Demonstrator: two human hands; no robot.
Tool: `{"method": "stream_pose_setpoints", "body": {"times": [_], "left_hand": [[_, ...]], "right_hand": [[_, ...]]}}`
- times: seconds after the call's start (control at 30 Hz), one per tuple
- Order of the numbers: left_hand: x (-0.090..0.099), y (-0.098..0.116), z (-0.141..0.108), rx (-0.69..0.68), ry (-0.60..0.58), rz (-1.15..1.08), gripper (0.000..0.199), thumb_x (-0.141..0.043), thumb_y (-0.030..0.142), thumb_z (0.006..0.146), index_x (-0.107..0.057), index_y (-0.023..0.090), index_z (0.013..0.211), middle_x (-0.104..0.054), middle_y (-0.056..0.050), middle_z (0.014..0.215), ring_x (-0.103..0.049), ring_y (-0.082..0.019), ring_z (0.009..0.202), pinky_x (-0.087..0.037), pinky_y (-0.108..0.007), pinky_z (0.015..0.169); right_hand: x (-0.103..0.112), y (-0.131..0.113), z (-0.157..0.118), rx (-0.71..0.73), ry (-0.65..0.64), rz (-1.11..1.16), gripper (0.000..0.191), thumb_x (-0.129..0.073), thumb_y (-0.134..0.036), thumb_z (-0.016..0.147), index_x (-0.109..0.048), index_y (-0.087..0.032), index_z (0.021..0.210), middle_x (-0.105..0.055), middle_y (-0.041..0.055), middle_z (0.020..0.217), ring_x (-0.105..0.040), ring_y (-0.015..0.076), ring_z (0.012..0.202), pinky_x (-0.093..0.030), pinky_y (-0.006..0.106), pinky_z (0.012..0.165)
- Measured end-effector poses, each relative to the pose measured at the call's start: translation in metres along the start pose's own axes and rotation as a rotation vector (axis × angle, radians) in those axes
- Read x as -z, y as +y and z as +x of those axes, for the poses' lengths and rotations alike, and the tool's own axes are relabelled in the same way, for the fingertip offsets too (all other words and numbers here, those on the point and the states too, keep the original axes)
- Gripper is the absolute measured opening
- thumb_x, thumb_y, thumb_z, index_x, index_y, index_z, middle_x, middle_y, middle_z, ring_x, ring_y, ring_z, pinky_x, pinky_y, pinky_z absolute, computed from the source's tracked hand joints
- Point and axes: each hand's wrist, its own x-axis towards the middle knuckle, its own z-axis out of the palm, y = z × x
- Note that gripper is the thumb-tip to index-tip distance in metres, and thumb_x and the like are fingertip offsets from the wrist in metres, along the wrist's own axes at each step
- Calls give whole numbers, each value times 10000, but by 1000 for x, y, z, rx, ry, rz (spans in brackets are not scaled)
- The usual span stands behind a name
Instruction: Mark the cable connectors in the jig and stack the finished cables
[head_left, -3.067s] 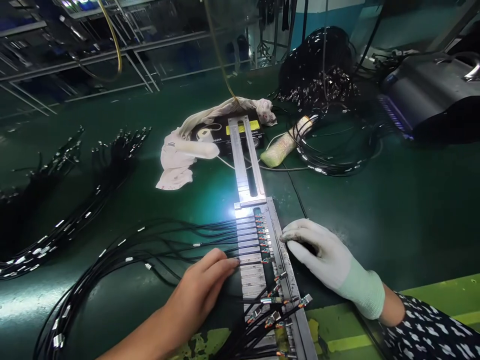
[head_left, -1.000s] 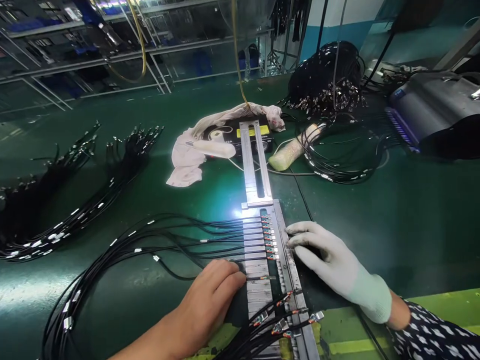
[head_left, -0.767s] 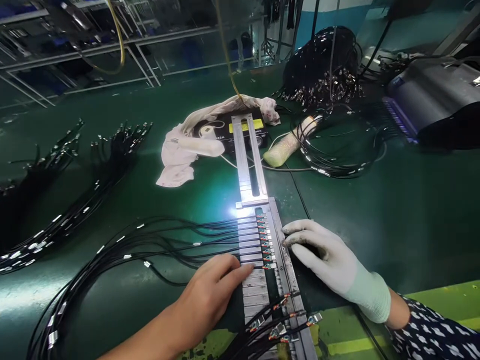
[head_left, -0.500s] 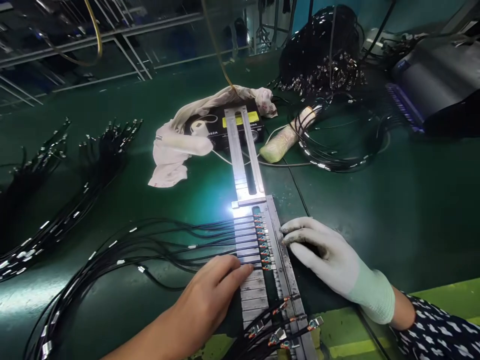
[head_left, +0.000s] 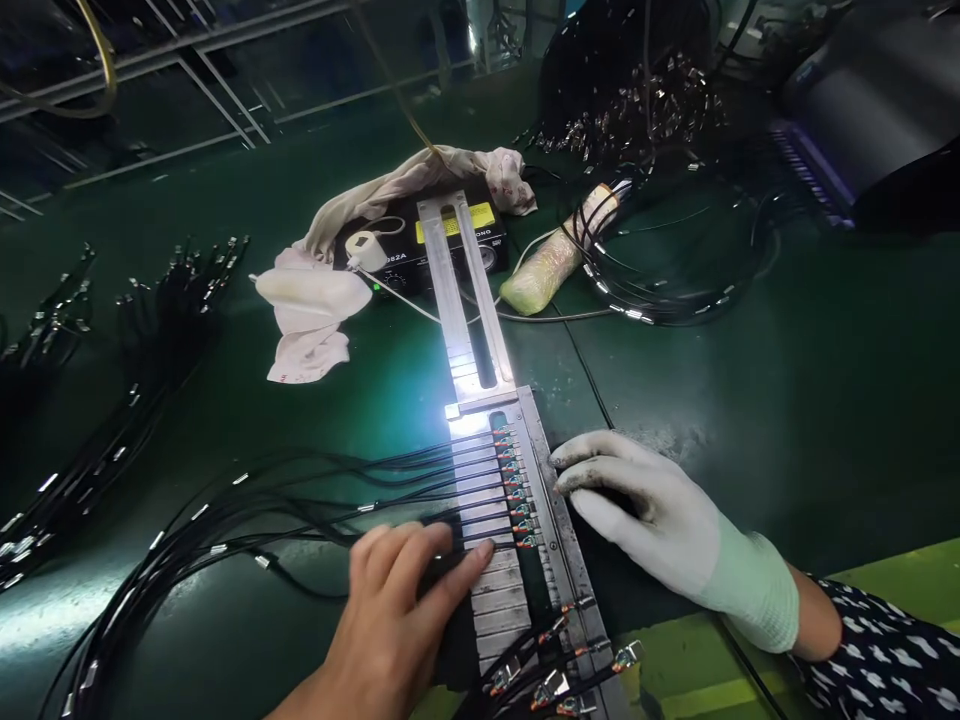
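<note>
**Last cable (head_left: 505, 546) brought into line on the metal fixture (head_left: 495, 605)**

Well left of the fixture lie bundles of black cables (head_left: 176, 310); nearer it, beyond the working hands, is a crumpled cloth (head_left: 311, 350).

Just left of the fixture is the bare left hand (head_left: 401, 595). Its thumb rests on the last cable, the nearest of the row laid across the fixture, while its fingers have drawn back leftward, leaving a gap. Whether they touch other cables I cannot tell. A second ago that cable lay apart from its neighbours; now it sits beside them, so the row appears one cable longer, with placement probably nearly settled.

Over the fixture's near end lie loose cable ends (head_left: 551, 688), outside the row.

Against the fixture's right edge, the gloved right hand (head_left: 649, 520) has barely shifted: fingertips at the rail, thumb slightly apart, no cable visible in its grasp. Farther right and beyond lies a wrapped roll (head_left: 551, 270).
</note>
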Motion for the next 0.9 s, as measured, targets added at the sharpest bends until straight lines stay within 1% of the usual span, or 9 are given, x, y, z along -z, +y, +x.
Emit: {"method": "stream_pose_setpoints", "body": {"times": [0.03, 0.1, 0.2, 0.27, 0.33, 0.53, 0.63, 0.8, 0.9], "left_hand": [[0, 1, -3, 17, -9, 51, 388, -370, 78, 982, -578, 220, 1277, -532, -95, 1059, -482, -233, 992, -334, -429, 893], [0, 2, -5, 6, -46, 43, 412, -355, 68, 976, -547, 199, 1316, -546, -78, 963, -489, -202, 872, -354, -371, 796], [0, 1, -1, -14, -83, -134, 392, -378, 67, 962, -513, 153, 1320, -544, -60, 862, -467, -172, 737, -337, -298, 639], [1, 1, 3, 17, -84, -253, 372, -401, 56, 950, -518, 168, 1285, -536, -40, 817, -470, -168, 717, -332, -292, 622], [3, 2, 6, 20, -85, -281, 368, -398, 53, 950, -511, 178, 1277, -535, -33, 802, -470, -168, 714, -327, -296, 622], [7, 7, 6, -176, -104, 135, 377, -349, 56, 942, -513, 97, 1279, -556, -59, 803, -414, -189, 679, -266, -326, 592], [5, 9, 14, -205, -133, 145, 331, -340, 88, 960, -532, 93, 1229, -546, -58, 807, -428, -192, 691, -290, -328, 609], [-8, 10, 30, -272, -108, 218, 382, -316, 124, 975, -491, 136, 1314, -554, -71, 852, -472, -206, 731, -337, -332, 627], [-13, 12, 32, -238, -78, 210, 363, -326, 115, 957, -527, 122, 1260, -560, -73, 844, -482, -204, 721, -352, -327, 618]], "right_hand": [[0, 0, 0, 1, -1, 3, 154, -551, -171, 912, -685, -246, 927, -622, 27, 1091, -599, 190, 1036, -501, 326, 897], [0, 0, 1, 1, 1, 10, 151, -550, -179, 917, -686, -246, 922, -625, 28, 1079, -604, 191, 1028, -507, 329, 894], [0, 0, 3, 10, 14, 32, 150, -548, -188, 923, -688, -239, 914, -637, 34, 1051, -617, 194, 996, -522, 339, 881], [0, 0, 4, 26, 17, 43, 157, -541, -179, 924, -689, -230, 912, -645, 42, 1038, -624, 198, 982, -532, 345, 871], [0, -1, 5, 51, 11, 43, 163, -533, -174, 929, -688, -224, 918, -651, 49, 1038, -624, 202, 984, -534, 351, 873], [-3, 3, 5, 116, 29, -8, 156, -534, -174, 935, -681, -215, 907, -658, 46, 1026, -628, 195, 970, -530, 347, 882], [-6, 5, 4, 122, 56, -46, 151, -536, -180, 940, -679, -209, 905, -656, 45, 1028, -629, 189, 972, -524, 340, 892], [-6, 0, 0, 141, 71, -109, 144, -531, -186, 946, -674, -203, 936, -653, 52, 1049, -620, 190, 996, -512, 341, 915], [-6, -6, -2, 123, 62, -164, 159, -508, -196, 956, -664, -202, 925, -654, 42, 1028, -621, 175, 979, -511, 311, 894]]}}
